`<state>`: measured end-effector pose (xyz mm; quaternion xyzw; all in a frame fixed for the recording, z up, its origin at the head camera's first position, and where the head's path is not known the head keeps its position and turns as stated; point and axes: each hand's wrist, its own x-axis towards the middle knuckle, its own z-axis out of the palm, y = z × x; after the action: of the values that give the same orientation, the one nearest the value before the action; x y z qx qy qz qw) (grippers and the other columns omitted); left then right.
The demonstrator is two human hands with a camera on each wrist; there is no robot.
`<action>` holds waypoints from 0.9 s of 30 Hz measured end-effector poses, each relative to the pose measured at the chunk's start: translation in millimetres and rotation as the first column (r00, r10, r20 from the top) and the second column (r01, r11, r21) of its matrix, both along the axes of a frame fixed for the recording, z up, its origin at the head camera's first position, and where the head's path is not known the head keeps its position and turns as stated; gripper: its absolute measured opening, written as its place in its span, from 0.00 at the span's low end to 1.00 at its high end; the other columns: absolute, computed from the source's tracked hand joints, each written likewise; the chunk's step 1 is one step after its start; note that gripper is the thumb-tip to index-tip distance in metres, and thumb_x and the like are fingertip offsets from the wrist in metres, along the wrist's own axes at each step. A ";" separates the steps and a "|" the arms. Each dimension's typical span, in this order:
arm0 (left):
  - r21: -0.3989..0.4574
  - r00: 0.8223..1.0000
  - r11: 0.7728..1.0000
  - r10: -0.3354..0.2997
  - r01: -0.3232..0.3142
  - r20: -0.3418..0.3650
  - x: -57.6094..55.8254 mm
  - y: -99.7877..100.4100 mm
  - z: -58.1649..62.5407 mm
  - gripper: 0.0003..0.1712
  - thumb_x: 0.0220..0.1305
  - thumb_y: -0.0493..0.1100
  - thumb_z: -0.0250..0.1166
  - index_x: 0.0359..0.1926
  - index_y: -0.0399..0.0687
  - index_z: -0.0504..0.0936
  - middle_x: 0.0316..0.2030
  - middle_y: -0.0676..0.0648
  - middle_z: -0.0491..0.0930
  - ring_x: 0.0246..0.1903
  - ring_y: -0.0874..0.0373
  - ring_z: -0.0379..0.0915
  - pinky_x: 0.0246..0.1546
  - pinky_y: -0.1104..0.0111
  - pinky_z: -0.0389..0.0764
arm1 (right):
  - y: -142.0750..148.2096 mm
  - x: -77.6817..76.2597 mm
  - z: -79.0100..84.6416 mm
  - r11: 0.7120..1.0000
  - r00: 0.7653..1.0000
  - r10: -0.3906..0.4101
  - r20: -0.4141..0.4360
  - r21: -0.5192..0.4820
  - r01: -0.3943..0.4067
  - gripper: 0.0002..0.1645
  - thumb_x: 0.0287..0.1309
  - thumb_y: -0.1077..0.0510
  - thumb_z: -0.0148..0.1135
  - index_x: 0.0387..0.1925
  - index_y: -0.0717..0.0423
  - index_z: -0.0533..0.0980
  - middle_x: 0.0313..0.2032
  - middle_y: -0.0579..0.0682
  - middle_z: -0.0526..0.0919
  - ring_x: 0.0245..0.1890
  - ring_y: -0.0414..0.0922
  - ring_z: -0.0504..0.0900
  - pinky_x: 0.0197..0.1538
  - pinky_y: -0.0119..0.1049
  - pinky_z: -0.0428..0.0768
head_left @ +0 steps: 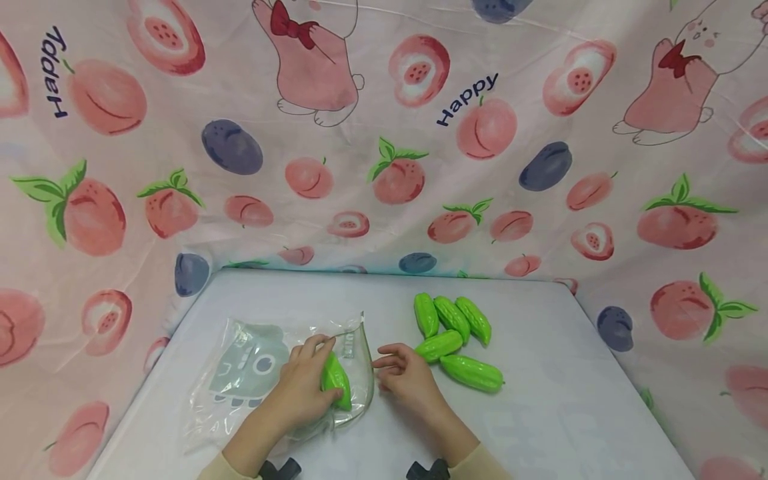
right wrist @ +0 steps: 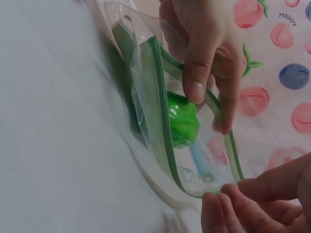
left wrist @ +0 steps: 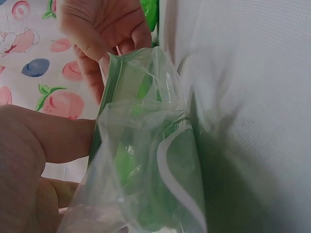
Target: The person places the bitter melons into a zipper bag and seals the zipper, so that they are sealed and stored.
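A clear zip bag (head_left: 240,347) with a green-edged mouth and a grey-green print lies on the table, its mouth held apart. One bright green bitter melon (right wrist: 182,121) is inside it, near the opening. My left hand (head_left: 306,380) holds the bag at its mouth, thumb and fingers on either side of the rim in the right wrist view. My right hand (head_left: 411,380) pinches the opposite edge of the mouth with thumb and fingertips (right wrist: 226,194). Several more bitter melons (head_left: 474,373) lie just beyond the right hand. Plastic blurs the melon in the left wrist view.
The white table (head_left: 540,413) reaches back to a pink fruit-print cloth (head_left: 336,147), which also hangs at both sides. Two black objects (head_left: 429,470) show at the lower edge near the sleeves.
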<state>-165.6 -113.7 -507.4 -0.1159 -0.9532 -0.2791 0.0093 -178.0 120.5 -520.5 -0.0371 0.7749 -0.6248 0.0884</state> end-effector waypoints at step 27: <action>0.018 1.000 1.000 -0.005 0.005 0.008 1.2 -0.9 -1.5 0.55 0.54 0.50 0.84 0.80 0.44 0.69 0.75 0.45 0.67 0.71 0.40 0.66 0.66 0.35 0.73 | 44.5 7.5 20.9 0.995 0.995 -0.093 0.022 -0.023 0.093 0.32 0.61 0.72 0.67 0.67 0.64 0.75 0.57 0.67 0.87 0.47 0.53 0.88 0.45 0.41 0.92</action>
<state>-164.4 -114.6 -508.9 -0.1170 -0.9504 -0.2882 0.0057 -170.5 164.9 -499.6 0.0045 0.7671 -0.6381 0.0667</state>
